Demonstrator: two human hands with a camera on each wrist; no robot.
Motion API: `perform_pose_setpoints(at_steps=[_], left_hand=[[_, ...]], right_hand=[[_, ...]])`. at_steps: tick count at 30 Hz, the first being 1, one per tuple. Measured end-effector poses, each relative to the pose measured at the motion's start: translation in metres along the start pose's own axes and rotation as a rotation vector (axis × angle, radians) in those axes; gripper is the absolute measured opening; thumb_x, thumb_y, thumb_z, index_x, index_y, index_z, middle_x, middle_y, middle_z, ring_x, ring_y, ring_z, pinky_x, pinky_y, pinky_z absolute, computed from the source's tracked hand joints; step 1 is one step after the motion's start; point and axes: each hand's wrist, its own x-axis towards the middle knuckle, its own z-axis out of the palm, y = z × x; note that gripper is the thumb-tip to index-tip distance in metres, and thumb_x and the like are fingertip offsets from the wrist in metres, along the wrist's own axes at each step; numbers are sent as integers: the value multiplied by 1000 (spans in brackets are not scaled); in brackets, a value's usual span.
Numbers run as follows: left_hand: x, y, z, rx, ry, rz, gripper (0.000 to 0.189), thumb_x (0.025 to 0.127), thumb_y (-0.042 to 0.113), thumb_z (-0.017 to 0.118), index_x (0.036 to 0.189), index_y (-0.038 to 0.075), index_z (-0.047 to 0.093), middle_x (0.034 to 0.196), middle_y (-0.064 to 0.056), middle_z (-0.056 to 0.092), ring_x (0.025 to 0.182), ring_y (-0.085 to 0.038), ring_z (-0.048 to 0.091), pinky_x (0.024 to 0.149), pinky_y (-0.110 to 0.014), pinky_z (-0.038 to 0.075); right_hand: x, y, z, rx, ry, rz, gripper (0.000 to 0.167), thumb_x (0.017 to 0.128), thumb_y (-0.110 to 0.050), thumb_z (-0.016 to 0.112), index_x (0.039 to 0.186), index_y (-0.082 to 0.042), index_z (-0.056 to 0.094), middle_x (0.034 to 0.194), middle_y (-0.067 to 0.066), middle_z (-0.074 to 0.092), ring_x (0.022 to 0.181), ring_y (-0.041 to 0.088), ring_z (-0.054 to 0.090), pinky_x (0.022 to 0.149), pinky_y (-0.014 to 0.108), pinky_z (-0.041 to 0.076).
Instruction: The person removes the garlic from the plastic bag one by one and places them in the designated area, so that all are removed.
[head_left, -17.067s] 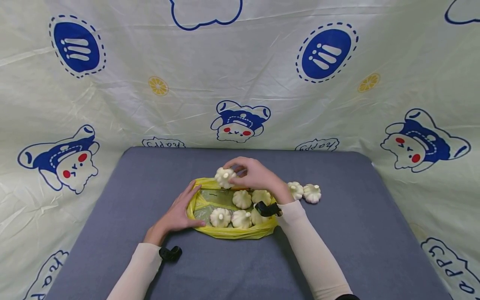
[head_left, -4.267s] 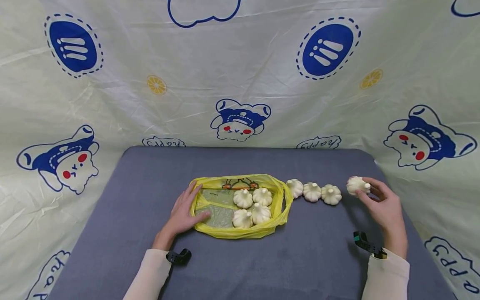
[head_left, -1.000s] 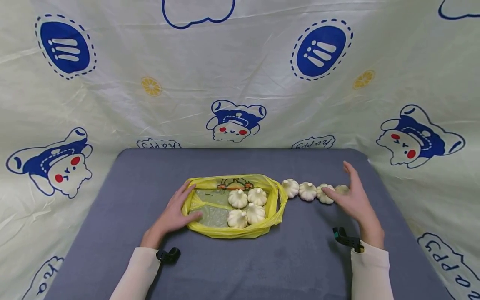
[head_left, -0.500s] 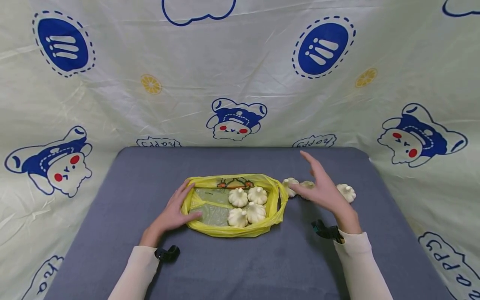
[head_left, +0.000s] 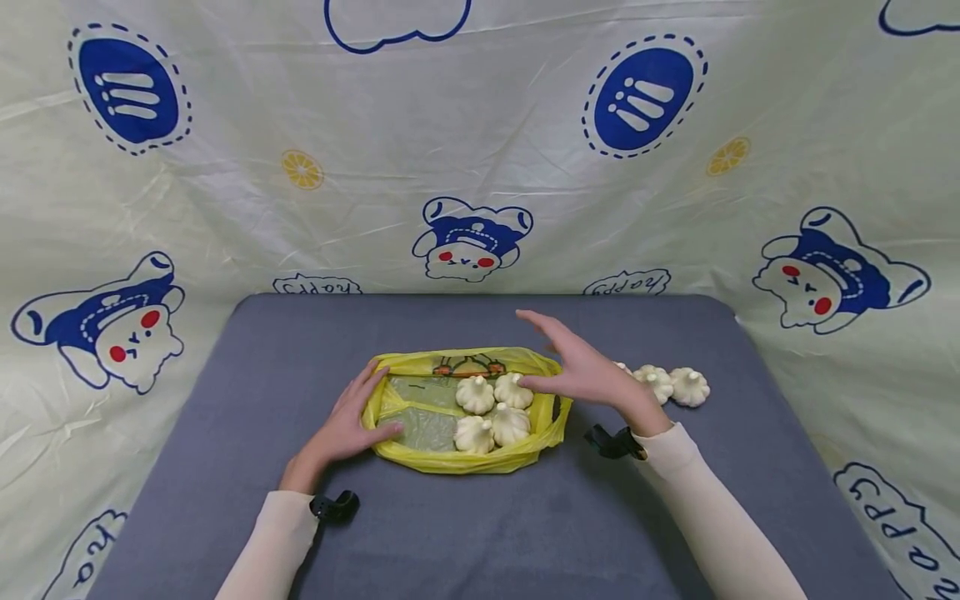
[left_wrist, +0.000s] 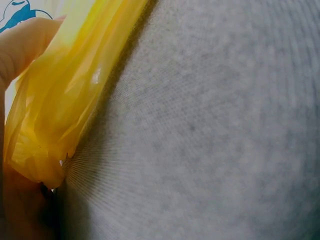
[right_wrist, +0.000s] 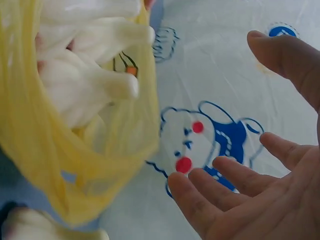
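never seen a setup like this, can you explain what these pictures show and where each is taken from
There is no machine here: a person works with two bare hands. The wide view comes from a camera worn on the head, looking forward and down. The two close views come from cameras on the wrists; the small black devices by the sleeves are probably those.

On the grey table lies a yellow bag, its mouth spread wide, with four garlic bulbs inside. More bulbs lie to its right, partly hidden by the arm.

The left hand rests at the bag's left edge. The right hand is by the bag's right end, fingers spread, holding nothing.
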Motion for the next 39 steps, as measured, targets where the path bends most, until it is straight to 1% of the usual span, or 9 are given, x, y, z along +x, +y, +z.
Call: perform_pose_setpoints(at_steps=[2,5,9,13,19,24,31,35,39], left_hand=[[0,0,0,2,-1,0,95,89,45,75,165,19,24,174,-12,10,158,-44,8,122,-70,7],[0,-1,0,5,-1,0,96,89,45,75,165,18,24,174,-12,10,158,-43,8,123,-69,7],[0,-1,0,11,1,0,96,88,45,75,165,17,25,174,-12,10,158,-43,9,124,-66,7],[0,-1,1,22,9,7,96,87,44,76,165,16,26,174,-13,12,158,-43,10,126,-64,6],[0,0,1,36,13,12,97,86,46,76,165,15,26,173,-15,13,158,-42,12,127,-61,6],[-1,0,1,33,16,17,98,86,45,76,164,14,26,173,-15,13,158,-41,12,127,-61,5],[0,0,1,34,13,11,97,87,46,76,164,14,26,173,-15,13,159,-41,12,127,-60,5],[0,0,1,37,11,5,97,87,46,75,165,15,26,173,-15,13,158,-42,12,127,-60,5],[0,0,1,41,8,3,97,87,46,75,165,15,26,173,-15,13,158,-43,12,127,-60,5]], right_hand=[[7,-1,4,8,-30,6,93,91,-32,80,164,-23,24,169,7,27,151,37,35,116,60,39],[18,-1,10,19,-79,8,89,92,-33,79,164,-22,27,168,7,29,149,37,38,117,57,39],[31,-1,16,28,-157,-11,84,94,-29,78,162,-17,31,165,11,36,146,36,44,116,54,41],[41,-1,21,33,-244,-14,77,94,-25,77,159,-16,37,158,15,46,143,38,48,115,56,42],[53,2,26,1,-363,6,69,95,-31,76,154,-12,45,149,19,54,135,41,54,111,60,44],[64,6,30,-29,-411,15,65,95,-29,76,151,-8,50,145,17,58,131,39,57,111,56,46],[75,14,39,11,-487,38,62,97,-25,74,152,-10,50,149,14,56,136,36,55,113,50,46],[80,19,43,4,-501,24,60,96,-24,75,150,-9,53,149,12,57,136,34,55,113,49,46],[83,24,45,-5,-515,38,58,95,-23,76,148,-10,55,149,10,57,137,34,55,114,48,45]])
